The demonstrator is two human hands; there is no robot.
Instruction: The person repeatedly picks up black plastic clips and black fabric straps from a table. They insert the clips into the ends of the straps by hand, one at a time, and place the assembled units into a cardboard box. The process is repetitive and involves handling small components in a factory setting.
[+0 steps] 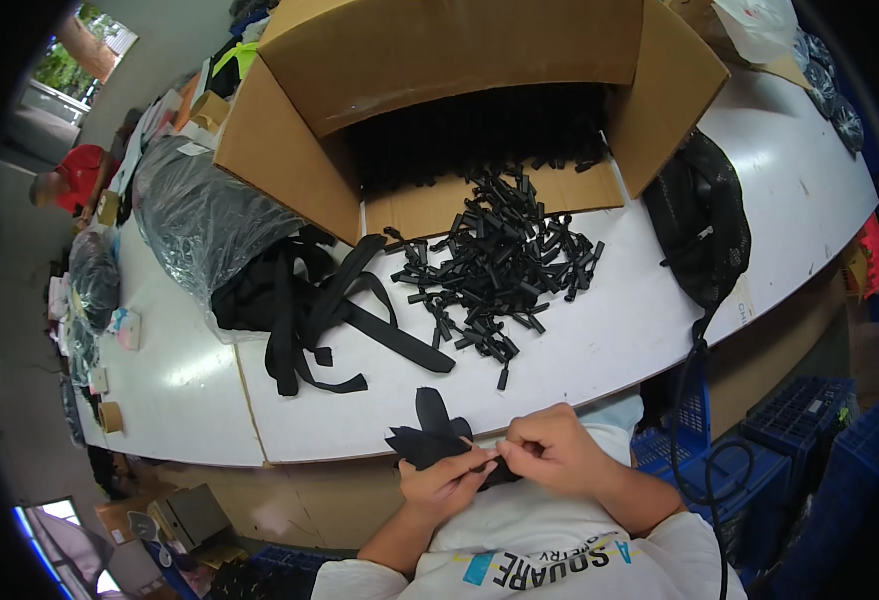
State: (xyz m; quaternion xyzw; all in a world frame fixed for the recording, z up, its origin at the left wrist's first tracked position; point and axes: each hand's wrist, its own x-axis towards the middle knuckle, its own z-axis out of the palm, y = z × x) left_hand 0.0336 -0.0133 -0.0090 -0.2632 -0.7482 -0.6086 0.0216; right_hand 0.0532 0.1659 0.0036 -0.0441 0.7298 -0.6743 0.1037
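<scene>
Just off the table's near edge, my left hand (437, 484) is closed on several black fabric strips (431, 412), whose ends fan out above the fingers. My right hand (551, 452) meets it fingertip to fingertip in a pinch; anything between those fingers is too small to make out. Ahead on the table lies a loose heap of small black plastic pieces (507, 245), tube-like in shape, which look like cord ends or zipper pulls. Left of the heap, longer black fabric straps (344, 312) lie tangled, some hanging out of a clear plastic bag (199, 205).
An open cardboard box (449, 55) on its side holds more dark pieces behind the heap. A black mesh-trimmed bag (704, 220) lies to the right, with a black cord (677, 430) hanging down. Blue crates (799, 415) stand below right. A person in red (81, 178) is far left.
</scene>
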